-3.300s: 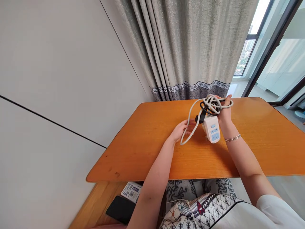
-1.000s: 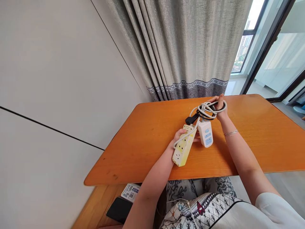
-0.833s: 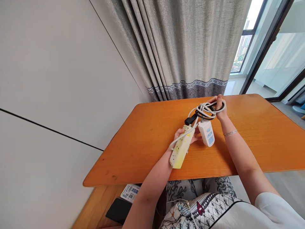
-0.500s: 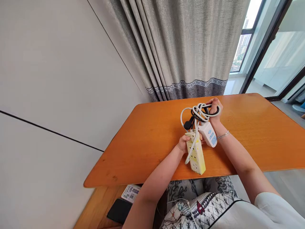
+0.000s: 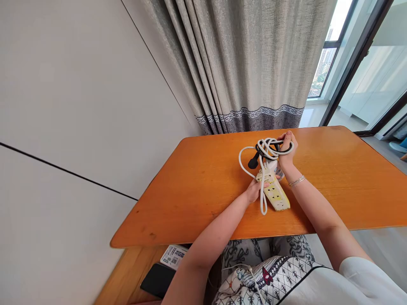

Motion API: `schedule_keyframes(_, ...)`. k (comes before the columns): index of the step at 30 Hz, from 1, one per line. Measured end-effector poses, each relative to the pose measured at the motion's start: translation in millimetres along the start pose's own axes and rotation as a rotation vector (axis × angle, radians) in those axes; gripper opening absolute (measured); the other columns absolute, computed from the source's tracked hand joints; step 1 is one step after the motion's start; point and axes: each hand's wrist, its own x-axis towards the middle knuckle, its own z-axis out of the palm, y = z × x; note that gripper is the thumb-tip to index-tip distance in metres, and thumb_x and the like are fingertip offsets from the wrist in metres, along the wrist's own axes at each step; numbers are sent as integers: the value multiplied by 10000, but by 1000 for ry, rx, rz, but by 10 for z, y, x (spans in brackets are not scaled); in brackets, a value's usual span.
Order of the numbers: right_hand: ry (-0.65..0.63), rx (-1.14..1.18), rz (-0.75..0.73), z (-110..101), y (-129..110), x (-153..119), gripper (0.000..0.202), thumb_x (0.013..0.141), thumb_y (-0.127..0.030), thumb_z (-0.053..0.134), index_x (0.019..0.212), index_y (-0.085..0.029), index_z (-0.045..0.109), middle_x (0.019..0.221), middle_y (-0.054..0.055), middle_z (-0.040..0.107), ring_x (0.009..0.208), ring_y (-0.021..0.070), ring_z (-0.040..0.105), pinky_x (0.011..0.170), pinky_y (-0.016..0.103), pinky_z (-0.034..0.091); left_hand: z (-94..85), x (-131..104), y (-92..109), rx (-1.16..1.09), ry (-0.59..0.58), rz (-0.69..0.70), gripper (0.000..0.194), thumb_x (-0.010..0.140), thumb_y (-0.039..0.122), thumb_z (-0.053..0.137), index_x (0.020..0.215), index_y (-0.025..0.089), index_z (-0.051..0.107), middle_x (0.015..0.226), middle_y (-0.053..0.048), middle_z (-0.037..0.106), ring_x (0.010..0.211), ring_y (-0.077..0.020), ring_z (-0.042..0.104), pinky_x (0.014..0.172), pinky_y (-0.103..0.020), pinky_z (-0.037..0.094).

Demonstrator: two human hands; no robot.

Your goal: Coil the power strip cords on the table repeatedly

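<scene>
My left hand (image 5: 254,190) grips a yellowed power strip (image 5: 276,194) near its cable end, the strip slanting down to the right above the tabletop. Partly hidden behind it is a white power strip (image 5: 279,173) with pale blue panels. My right hand (image 5: 288,148) is closed around a tangled bundle of white and black cables (image 5: 270,148). A black plug (image 5: 253,161) dangles at the bundle's left. One white cable loop (image 5: 263,203) hangs down in front of the yellowed strip.
The orange wooden table (image 5: 190,190) has a front edge close to my lap. A grey curtain (image 5: 254,63) hangs behind it and a pale panelled wall (image 5: 63,106) stands at left. Below the table's left front lie a black phone-like object (image 5: 157,279) and a printed white box (image 5: 174,256).
My left hand has moved slightly right and up, swinging the yellowed strip rightward across the white one, which is now mostly covered. The black plug has shifted a little; my right hand stays nearly still.
</scene>
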Motion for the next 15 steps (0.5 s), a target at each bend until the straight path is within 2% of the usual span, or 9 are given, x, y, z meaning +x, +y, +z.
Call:
schedule_keyframes(3, 4, 12, 15, 12, 27, -11, 556, 926, -714, 429, 671, -223, 478, 625, -26, 496, 596, 122, 513, 602, 269, 431, -6, 47, -69, -7, 134, -14, 471, 564, 378, 816, 959, 133, 742, 920, -104, 777, 985, -315, 712, 924, -413, 525)
schedule_keyframes(6, 32, 35, 71, -12, 107, 43, 583, 896, -762, 421, 676, -224, 472, 625, -31, 474, 585, 116, 504, 591, 263, 433, -25, 73, -84, -63, 245, -41, 479, 603, 400, 810, 996, 144, 714, 927, -97, 780, 998, -314, 723, 944, -430, 531)
schedule_keyframes(9, 38, 79, 118, -67, 222, 140, 598, 847, -794, 470, 677, -220, 483, 629, -33, 473, 581, 109, 494, 577, 253, 427, -81, 75, -3, -115, 246, -107, 508, 631, 397, 799, 1059, 144, 697, 979, -113, 782, 997, -308, 727, 923, -430, 542)
schedule_keyframes(12, -8, 63, 159, -162, 368, 257, 575, 823, -767, 548, 681, -213, 502, 653, -27, 508, 581, 98, 476, 558, 237, 410, -216, 62, 172, -73, 214, -213, 507, 594, 365, 829, 1027, 134, 705, 976, -127, 784, 910, -283, 737, 845, -404, 561)
schedule_keyframes(15, -196, 43, 348, -277, 538, 337, 496, 793, -684, 660, 731, -206, 543, 706, -21, 563, 596, 89, 487, 557, 222, 419, -399, 31, 384, 93, 241, -292, 421, 575, 340, 848, 908, 117, 716, 851, -115, 780, 734, -224, 718, 716, -338, 556)
